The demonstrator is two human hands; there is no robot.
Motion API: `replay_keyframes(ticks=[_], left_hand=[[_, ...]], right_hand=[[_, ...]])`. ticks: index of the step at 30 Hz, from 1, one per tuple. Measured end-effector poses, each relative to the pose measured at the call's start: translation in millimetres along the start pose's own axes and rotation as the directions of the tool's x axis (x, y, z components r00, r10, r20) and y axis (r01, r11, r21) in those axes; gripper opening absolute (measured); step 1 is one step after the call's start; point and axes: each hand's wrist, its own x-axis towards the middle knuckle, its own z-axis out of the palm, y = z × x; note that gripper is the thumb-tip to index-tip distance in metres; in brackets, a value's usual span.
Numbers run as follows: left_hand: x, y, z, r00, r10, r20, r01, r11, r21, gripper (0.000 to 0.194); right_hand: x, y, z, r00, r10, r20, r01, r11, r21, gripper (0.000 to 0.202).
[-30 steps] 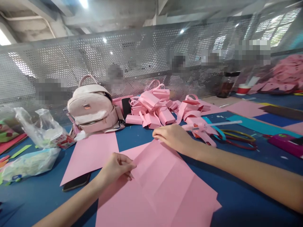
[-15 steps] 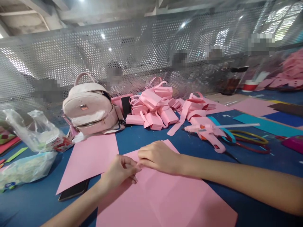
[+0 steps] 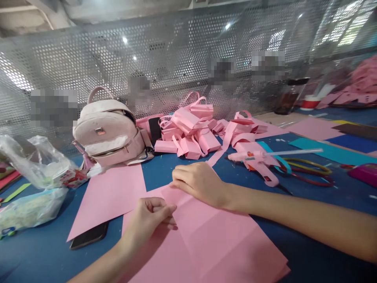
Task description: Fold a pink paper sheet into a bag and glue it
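A large sheet of pink paper lies in front of me with one part folded over, a diagonal crease running down it. My left hand is closed in a pinch at the left edge of the folded flap, thumb on top. Farther up the sheet, my right hand has its fingers bent together on the upper end of the flap, gripping and pressing it. The fingertips there are partly hidden. Another pink sheet lies to the left, over part of a dark phone.
A pale backpack stands behind, beside a heap of folded pink paper pieces. On the right lie a pink glue gun, scissors and coloured sheets. Plastic bags are at the left; a perforated metal panel rises behind.
My right hand has moved slightly up along the flap, away from my left hand. The flap lies flatter over the sheet, and its right corner has shifted inward. The view has shifted slightly.
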Motion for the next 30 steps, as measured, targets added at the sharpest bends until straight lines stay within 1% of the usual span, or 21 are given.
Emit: replay_keyframes(ticks=[7, 13, 19, 25, 27, 30], left_hand=[[-9.8, -8.9, 12.9, 0.999, -0.016, 0.033, 0.016, 1.0, -0.021, 0.059], [-14.5, -9.6, 21.0, 1.0, 0.01, 0.025, -0.01, 1.0, -0.004, 0.059], [-20.0, -13.4, 26.6, 0.996, 0.077, 0.043, -0.078, 0.997, 0.026, 0.049], [-24.0, -18.6, 32.1, 0.988, 0.147, 0.046, -0.148, 0.989, 0.029, 0.04], [-24.6, -19.6, 33.1, 0.987, 0.151, 0.047, -0.152, 0.988, 0.011, 0.041], [-25.9, -21.0, 34.5, 0.989, 0.142, 0.042, -0.141, 0.989, -0.04, 0.047]], right_hand=[[5.3, 0.0, -19.8, 0.994, 0.002, -0.109, 0.002, 0.999, 0.042, 0.029], [7.9, -0.3, -34.2, 0.982, 0.011, -0.187, -0.008, 1.0, 0.017, 0.031], [10.7, 3.0, -52.7, 0.951, 0.057, -0.304, -0.03, 0.995, 0.093, 0.031], [8.7, -2.1, -69.1, 0.927, 0.006, -0.375, 0.015, 0.998, 0.055, 0.032], [8.2, -2.7, -77.5, 0.908, 0.01, -0.419, 0.019, 0.998, 0.067, 0.032], [7.0, -2.7, -89.5, 0.88, 0.008, -0.474, 0.021, 0.998, 0.055, 0.034]])
